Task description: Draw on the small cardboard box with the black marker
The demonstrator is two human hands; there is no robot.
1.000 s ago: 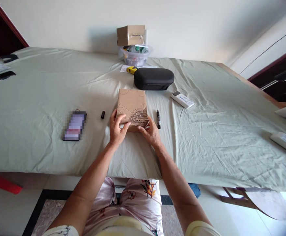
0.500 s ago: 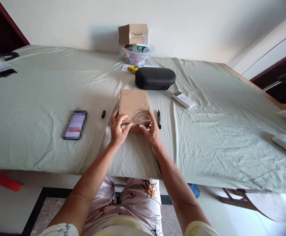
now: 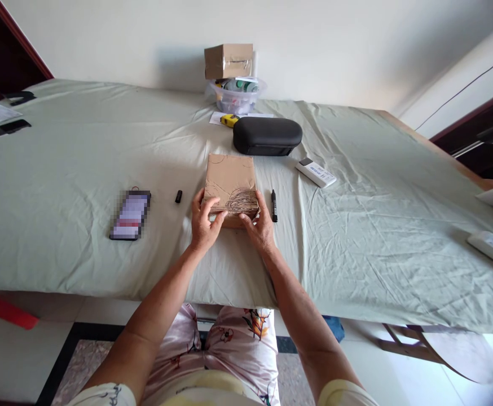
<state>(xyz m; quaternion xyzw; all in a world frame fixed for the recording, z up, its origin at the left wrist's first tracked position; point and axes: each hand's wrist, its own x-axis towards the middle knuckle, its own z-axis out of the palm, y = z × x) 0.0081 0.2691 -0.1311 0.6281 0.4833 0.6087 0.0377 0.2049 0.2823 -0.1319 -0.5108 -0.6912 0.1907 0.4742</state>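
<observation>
While left hand (image 3: 203, 224) stays, right hand (image 3: 262, 226) reaches farther along box (image 3: 230, 173).

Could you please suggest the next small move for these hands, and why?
Perhaps the right hand should release the scribbled brown cardboard box and pick up the slim black marker: it lies close by, seemingly uncapped, with a small black cap left of the box, which the left hand also holds.

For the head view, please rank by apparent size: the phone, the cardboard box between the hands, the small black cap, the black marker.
Largest to smallest, as they look there:
1. cardboard box
2. phone
3. black marker
4. small black cap

No two look alike in size.
</observation>
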